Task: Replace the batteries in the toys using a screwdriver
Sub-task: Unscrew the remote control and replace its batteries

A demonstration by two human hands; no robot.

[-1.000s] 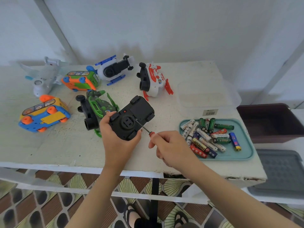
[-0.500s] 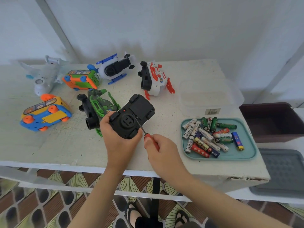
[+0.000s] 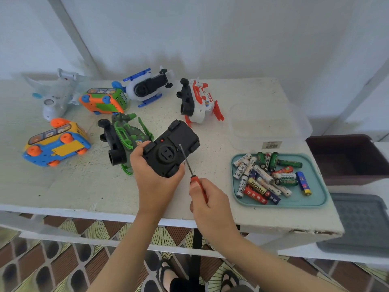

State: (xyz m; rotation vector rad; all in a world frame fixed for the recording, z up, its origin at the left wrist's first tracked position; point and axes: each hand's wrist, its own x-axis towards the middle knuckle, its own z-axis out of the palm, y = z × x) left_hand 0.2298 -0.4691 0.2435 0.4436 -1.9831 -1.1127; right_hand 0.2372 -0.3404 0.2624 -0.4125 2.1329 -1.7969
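My left hand (image 3: pixel 154 175) grips a black toy car (image 3: pixel 173 147) turned underside up above the white table (image 3: pixel 63 186). A red-handled screwdriver (image 3: pixel 189 167) is held in my right hand (image 3: pixel 208 202), its thin shaft slanting up to the car's underside with the tip at the black plastic. To the right, a teal tray (image 3: pixel 320 199) holds several loose batteries (image 3: pixel 267 178). A green and black toy (image 3: pixel 124 142) lies just left of my left hand.
Further toys lie on the table: a blue and yellow bus (image 3: pixel 55 144), an orange and green bus (image 3: pixel 104 101), a pale plane (image 3: pixel 55 94), a blue and white helicopter (image 3: pixel 147 87), a red and white one (image 3: pixel 197 102). A clear lid (image 3: pixel 267 125), a dark bin (image 3: pixel 347 159) and a grey tray (image 3: pixel 362 224) are at the right.
My right hand has drawn back toward me and turned, so the screwdriver now stands steeper against the car's underside. The left hand keeps its hold on the car.
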